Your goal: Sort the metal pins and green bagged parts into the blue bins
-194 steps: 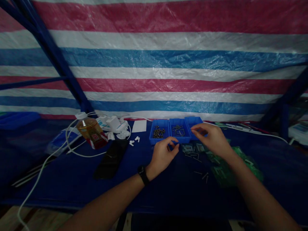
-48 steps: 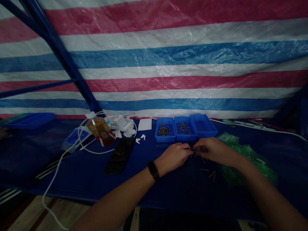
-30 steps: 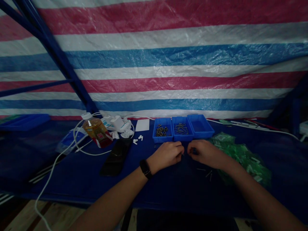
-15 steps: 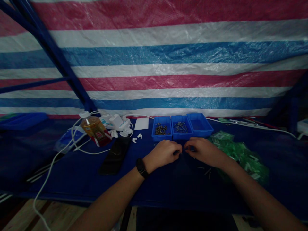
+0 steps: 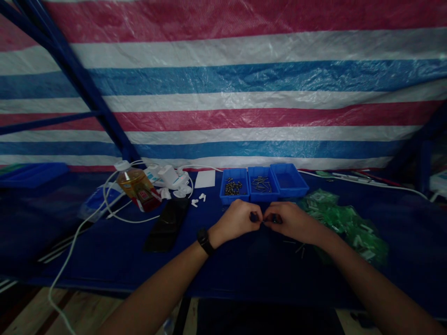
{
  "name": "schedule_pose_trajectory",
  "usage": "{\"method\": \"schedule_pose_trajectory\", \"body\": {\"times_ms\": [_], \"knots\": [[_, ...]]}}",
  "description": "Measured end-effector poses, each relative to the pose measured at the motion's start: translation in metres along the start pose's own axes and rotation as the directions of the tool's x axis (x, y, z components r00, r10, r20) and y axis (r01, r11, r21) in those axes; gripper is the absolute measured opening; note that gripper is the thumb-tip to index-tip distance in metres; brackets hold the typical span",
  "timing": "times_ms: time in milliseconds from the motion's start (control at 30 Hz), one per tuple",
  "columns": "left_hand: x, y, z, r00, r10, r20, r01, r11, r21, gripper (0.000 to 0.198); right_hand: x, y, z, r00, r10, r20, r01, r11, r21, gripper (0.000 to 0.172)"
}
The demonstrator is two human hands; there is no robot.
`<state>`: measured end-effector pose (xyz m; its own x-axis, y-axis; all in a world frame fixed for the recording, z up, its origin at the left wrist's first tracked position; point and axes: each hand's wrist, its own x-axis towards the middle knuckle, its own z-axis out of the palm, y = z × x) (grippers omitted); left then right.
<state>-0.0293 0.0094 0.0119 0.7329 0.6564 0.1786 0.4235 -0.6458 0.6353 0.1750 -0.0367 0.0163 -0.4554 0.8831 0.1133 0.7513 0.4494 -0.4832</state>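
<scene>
Grips pinched: L hand (image 5: 233, 221) & R hand (image 5: 291, 222) meet over counter (image 5: 244, 274).
Small dark part (image 5: 254, 217) in L grip, 2nd dark part (image 5: 277, 219) in R, near blue bins (image 5: 259, 197). Step: close two-hand work; next needs steady pinch.

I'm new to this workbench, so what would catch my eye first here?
The large red, white and blue striped tarpaulin fills the background. Below it, three small blue trays sit in a row on the dark blue table cover. Just in front of them, the left hand and right hand meet at the centre.
</scene>
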Motion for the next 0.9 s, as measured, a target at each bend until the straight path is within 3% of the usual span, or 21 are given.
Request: {"method": "schedule_pose_trajectory", "body": {"times_ms": [167, 300, 500, 733, 800, 900], "knots": [[0.004, -0.009, 0.006, 0.99, -0.131, -0.051, 0.102, 0.919, -0.382, 0.008, 0.001, 0.001, -0.004, 0.996, 0.049, -0.069, -0.044, 0.996, 0.073, 0.012], [0.007, -0.012, 0.007, 0.942, -0.33, 0.056, 0.288, 0.715, -0.637, 0.019, 0.002, -0.002, -0.004, 0.991, 0.053, -0.121, -0.043, 0.995, 0.09, 0.016], [0.007, -0.006, 0.001, 0.888, -0.435, 0.153, 0.372, 0.481, -0.794, 0.03, 0.001, -0.007, -0.007, 0.969, 0.067, -0.238, -0.039, 0.992, 0.123, 0.014], [0.007, -0.001, 0.0, 0.892, -0.419, 0.169, 0.324, 0.332, -0.886, 0.032, -0.008, -0.003, -0.021, 0.961, 0.035, -0.275, 0.027, 0.975, 0.218, 0.01], [0.006, 0.0, 0.001, 0.893, -0.42, 0.165, 0.314, 0.317, -0.895, 0.031, -0.004, -0.004, -0.025, 0.932, 0.019, -0.363, 0.063, 0.975, 0.215, 0.008], [0.004, 0.003, 0.003, 0.9, -0.404, 0.164, 0.315, 0.343, -0.885, 0.031, 0.009, -0.004, -0.03, 0.802, 0.06, -0.594, 0.056, 0.983, 0.173, 0.014]]}}
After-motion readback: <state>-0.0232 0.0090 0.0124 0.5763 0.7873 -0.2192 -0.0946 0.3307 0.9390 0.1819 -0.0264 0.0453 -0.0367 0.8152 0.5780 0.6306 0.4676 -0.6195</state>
